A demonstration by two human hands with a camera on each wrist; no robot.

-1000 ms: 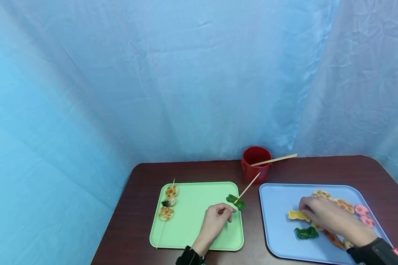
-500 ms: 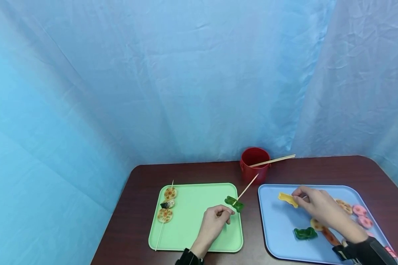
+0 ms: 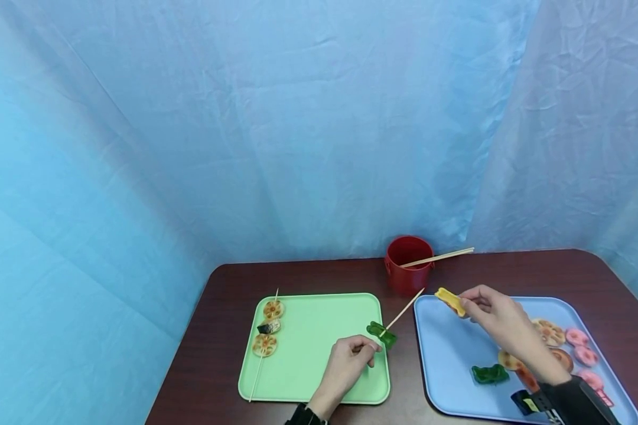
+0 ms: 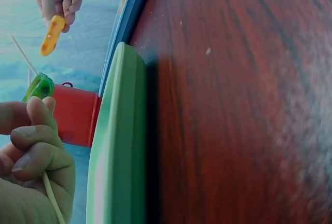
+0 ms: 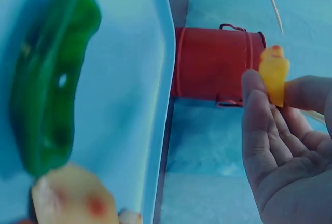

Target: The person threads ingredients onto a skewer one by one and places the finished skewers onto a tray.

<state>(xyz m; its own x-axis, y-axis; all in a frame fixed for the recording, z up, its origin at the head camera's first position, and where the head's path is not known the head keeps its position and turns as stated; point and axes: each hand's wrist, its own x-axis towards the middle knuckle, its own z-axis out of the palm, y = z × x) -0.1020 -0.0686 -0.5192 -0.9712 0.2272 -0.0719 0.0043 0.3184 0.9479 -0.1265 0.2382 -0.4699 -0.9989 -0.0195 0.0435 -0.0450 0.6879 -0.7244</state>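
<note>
My left hand [image 3: 349,365] grips a thin wooden skewer [image 3: 406,310] over the right side of the green tray [image 3: 319,392]. A green pepper piece [image 3: 381,334] is threaded on it just above my fingers, and the bare tip points up and to the right. My right hand [image 3: 502,321] pinches a yellow pepper-like piece [image 3: 449,301] between thumb and fingers, above the far left part of the blue tray [image 3: 446,354]. In the right wrist view the yellow piece [image 5: 275,76] stands upright between the fingertips. A short gap separates it from the skewer's tip.
A finished-looking skewer with two lotus root slices [image 3: 264,345] and a dark-skinned piece [image 3: 269,327] lies at the green tray's left. A red bucket [image 3: 408,271] with wooden skewers [image 3: 446,256] stands behind. The blue tray bears another green pepper piece [image 3: 490,374], pink rings [image 3: 585,355] and several other pieces.
My right hand has lifted the yellow piece off the blue tray and carried it left toward the skewer. My left hand has shifted slightly right, still holding the skewer.
</note>
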